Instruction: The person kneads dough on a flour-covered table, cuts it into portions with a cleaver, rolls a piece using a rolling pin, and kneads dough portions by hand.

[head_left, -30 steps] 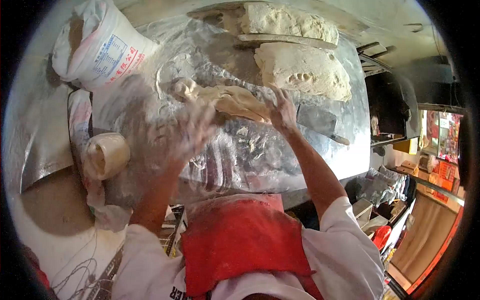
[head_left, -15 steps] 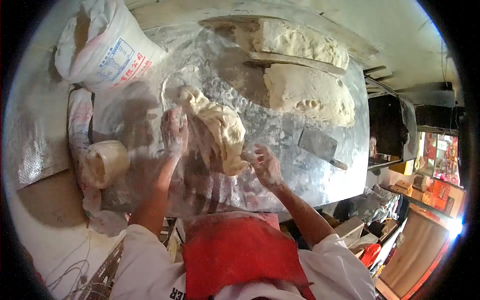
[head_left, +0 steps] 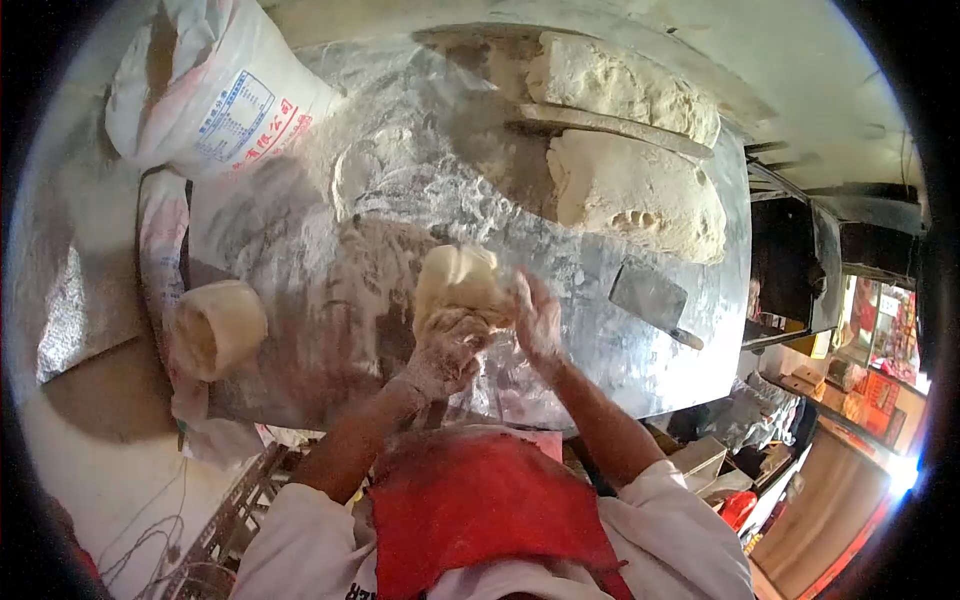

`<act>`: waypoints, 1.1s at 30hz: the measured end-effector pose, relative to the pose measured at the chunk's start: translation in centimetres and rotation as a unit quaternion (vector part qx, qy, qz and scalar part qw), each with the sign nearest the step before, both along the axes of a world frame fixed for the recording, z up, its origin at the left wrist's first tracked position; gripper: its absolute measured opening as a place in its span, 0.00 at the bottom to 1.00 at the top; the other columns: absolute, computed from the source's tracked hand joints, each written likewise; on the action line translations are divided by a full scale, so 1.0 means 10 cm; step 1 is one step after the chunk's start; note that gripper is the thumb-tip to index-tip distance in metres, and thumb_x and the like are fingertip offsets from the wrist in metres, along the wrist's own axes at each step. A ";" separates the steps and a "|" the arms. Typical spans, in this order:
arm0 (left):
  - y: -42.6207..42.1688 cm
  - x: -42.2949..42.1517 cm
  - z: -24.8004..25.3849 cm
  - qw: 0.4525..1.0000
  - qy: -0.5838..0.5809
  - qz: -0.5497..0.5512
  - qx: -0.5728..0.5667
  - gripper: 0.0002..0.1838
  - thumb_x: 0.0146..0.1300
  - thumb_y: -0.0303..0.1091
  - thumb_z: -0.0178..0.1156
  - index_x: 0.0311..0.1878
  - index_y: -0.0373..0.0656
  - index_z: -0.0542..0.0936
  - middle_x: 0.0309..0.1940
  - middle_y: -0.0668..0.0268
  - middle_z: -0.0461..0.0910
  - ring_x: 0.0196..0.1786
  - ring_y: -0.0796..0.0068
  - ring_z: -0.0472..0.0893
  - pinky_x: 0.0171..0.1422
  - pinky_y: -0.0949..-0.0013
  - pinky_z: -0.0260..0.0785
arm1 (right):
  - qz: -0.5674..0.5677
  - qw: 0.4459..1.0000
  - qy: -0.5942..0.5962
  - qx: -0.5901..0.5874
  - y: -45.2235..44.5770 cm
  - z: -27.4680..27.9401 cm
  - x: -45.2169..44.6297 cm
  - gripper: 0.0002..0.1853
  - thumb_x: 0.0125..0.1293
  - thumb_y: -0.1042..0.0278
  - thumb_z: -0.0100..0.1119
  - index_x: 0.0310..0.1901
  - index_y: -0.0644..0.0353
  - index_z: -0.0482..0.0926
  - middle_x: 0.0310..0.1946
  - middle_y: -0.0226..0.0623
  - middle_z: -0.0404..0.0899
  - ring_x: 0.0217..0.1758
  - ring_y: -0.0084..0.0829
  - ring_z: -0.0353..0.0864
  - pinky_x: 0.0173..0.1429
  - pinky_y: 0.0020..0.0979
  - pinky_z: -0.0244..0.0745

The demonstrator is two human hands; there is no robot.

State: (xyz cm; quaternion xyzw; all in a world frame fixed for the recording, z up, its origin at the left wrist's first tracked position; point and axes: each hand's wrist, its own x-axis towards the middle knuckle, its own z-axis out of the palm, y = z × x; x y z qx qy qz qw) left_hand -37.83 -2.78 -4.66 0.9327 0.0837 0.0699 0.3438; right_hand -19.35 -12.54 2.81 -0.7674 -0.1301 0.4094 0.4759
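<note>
Pale dough (head_left: 458, 272) in the head view, well left of the scraper (head_left: 645, 295). Looks cupped under half-curled left hand (head_left: 445, 352), can't tell if gripped. Right hand (head_left: 538, 315) loosely open just beside it, maybe touching, gripping nothing obvious. Could tear if shoved too hard, or stick on thinly floured tabletop (head_left: 620, 370). Also dough slabs (head_left: 640, 190) behind the scraper, sack (head_left: 235, 120) and tub (head_left: 240, 315) far left of it, right hand in the way dough-side.

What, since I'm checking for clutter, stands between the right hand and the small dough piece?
Nothing visible. The right hand is close beside the dough piece; contact is unclear. The left hand is at its near end; the scraper lies farther right.
</note>
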 end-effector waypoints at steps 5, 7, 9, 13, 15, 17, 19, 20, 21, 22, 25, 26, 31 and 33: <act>0.16 0.57 0.43 0.920 -0.106 0.261 -0.274 0.25 0.70 0.37 0.56 0.68 0.37 0.72 0.60 0.51 0.76 0.69 0.55 0.70 0.76 0.50 0.54 | 0.069 0.950 -0.300 0.049 0.56 -0.17 -0.05 0.27 0.78 0.48 0.48 0.65 0.60 0.76 0.66 0.48 0.75 0.71 0.47 0.70 0.75 0.50 0.63; 0.34 0.73 0.35 0.957 -0.035 0.278 -0.075 0.30 0.68 0.41 0.56 0.71 0.40 0.68 0.61 0.54 0.74 0.68 0.52 0.69 0.77 0.49 0.53 | 0.071 0.944 -0.322 0.025 0.73 -0.28 -0.11 0.28 0.76 0.42 0.46 0.63 0.54 0.79 0.64 0.43 0.76 0.71 0.46 0.68 0.77 0.50 0.56; 0.62 0.90 0.50 0.966 0.032 0.256 0.006 0.32 0.67 0.42 0.56 0.72 0.41 0.68 0.60 0.54 0.73 0.68 0.51 0.69 0.77 0.48 0.53 | 0.016 0.943 -0.333 -0.019 0.89 -0.38 -0.16 0.28 0.70 0.39 0.52 0.60 0.51 0.79 0.59 0.38 0.78 0.67 0.44 0.70 0.71 0.52 0.58; 1.06 1.04 -0.08 0.964 0.039 0.257 0.050 0.31 0.64 0.44 0.55 0.70 0.44 0.70 0.59 0.56 0.73 0.67 0.49 0.68 0.75 0.46 0.53 | 0.131 0.879 -0.445 -0.108 1.29 -0.75 0.29 0.24 0.66 0.42 0.58 0.54 0.50 0.79 0.52 0.38 0.76 0.61 0.42 0.72 0.60 0.50 0.64; 1.25 1.27 0.06 0.951 0.135 0.274 0.045 0.26 0.68 0.44 0.53 0.66 0.42 0.74 0.61 0.56 0.73 0.67 0.50 0.70 0.75 0.46 0.54 | 0.129 0.903 -0.390 -0.124 1.53 -0.54 0.47 0.25 0.65 0.42 0.58 0.56 0.50 0.78 0.56 0.39 0.75 0.64 0.42 0.71 0.64 0.51 0.63; 1.25 1.29 -0.46 0.942 0.070 0.302 0.128 0.26 0.70 0.47 0.53 0.66 0.42 0.74 0.64 0.56 0.73 0.68 0.53 0.70 0.76 0.46 0.55 | 0.123 0.921 -0.346 -0.129 1.66 -0.49 0.57 0.26 0.65 0.43 0.59 0.59 0.49 0.76 0.60 0.39 0.73 0.66 0.42 0.70 0.68 0.53 0.63; 1.22 1.18 -0.50 0.924 0.008 0.322 0.204 0.27 0.73 0.50 0.52 0.66 0.42 0.74 0.66 0.56 0.72 0.69 0.56 0.70 0.76 0.46 0.56 | 0.166 0.869 -0.408 -0.226 1.62 -0.66 0.44 0.33 0.71 0.42 0.52 0.70 0.53 0.68 0.70 0.44 0.66 0.76 0.49 0.60 0.78 0.58 0.53; 1.28 1.15 -0.32 0.937 -0.136 0.274 -0.169 0.30 0.73 0.55 0.52 0.66 0.41 0.74 0.65 0.56 0.74 0.68 0.58 0.72 0.74 0.48 0.61 | 0.205 0.898 -0.327 -0.213 1.58 -0.48 0.33 0.35 0.71 0.41 0.53 0.73 0.52 0.64 0.73 0.44 0.63 0.79 0.48 0.57 0.81 0.58 0.49; 1.38 1.15 -0.08 0.799 -0.255 0.176 -0.515 0.34 0.73 0.61 0.53 0.67 0.40 0.74 0.65 0.55 0.75 0.66 0.60 0.75 0.72 0.50 0.66 | 0.241 0.918 -0.244 -0.197 1.51 -0.17 0.17 0.38 0.71 0.41 0.54 0.76 0.51 0.61 0.75 0.44 0.60 0.81 0.47 0.53 0.84 0.58 0.44; 1.61 1.24 0.55 0.752 -0.024 0.318 -0.577 0.40 0.69 0.67 0.55 0.67 0.39 0.75 0.59 0.57 0.81 0.59 0.63 0.80 0.63 0.55 0.74 | 0.364 0.830 -0.358 -0.222 1.31 0.26 -0.16 0.40 0.72 0.41 0.54 0.78 0.53 0.57 0.77 0.39 0.57 0.82 0.43 0.53 0.85 0.57 0.43; 1.63 0.96 0.30 0.980 0.083 0.158 -0.093 0.30 0.69 0.60 0.59 0.60 0.44 0.80 0.53 0.56 0.83 0.56 0.55 0.82 0.60 0.52 0.75 | 0.349 0.835 -0.407 0.122 0.60 -0.59 -0.93 0.26 0.72 0.65 0.56 0.71 0.47 0.72 0.63 0.40 0.78 0.70 0.41 0.73 0.81 0.52 0.59; 1.60 0.87 0.26 0.980 0.081 0.159 -0.087 0.30 0.69 0.60 0.59 0.60 0.44 0.80 0.53 0.56 0.83 0.56 0.55 0.82 0.60 0.52 0.75 | 0.335 0.859 -0.338 0.188 0.46 -0.44 -0.94 0.26 0.71 0.63 0.58 0.70 0.48 0.73 0.62 0.40 0.79 0.68 0.41 0.75 0.76 0.53 0.65; 0.92 0.04 0.46 0.973 0.064 0.221 -0.006 0.21 0.71 0.33 0.57 0.66 0.50 0.75 0.61 0.54 0.78 0.59 0.55 0.81 0.69 0.51 0.70 | 0.096 0.936 -0.275 0.198 0.19 -0.31 -0.54 0.41 0.69 0.35 0.57 0.74 0.57 0.65 0.68 0.52 0.68 0.66 0.50 0.74 0.68 0.55 0.73; 0.75 0.00 0.36 0.949 -0.035 0.266 -0.166 0.24 0.70 0.41 0.55 0.65 0.40 0.73 0.58 0.51 0.77 0.65 0.48 0.73 0.74 0.40 0.58 | 0.075 0.968 -0.238 0.000 0.45 -0.07 -0.58 0.40 0.71 0.37 0.55 0.76 0.54 0.61 0.72 0.54 0.60 0.74 0.51 0.63 0.71 0.60 0.64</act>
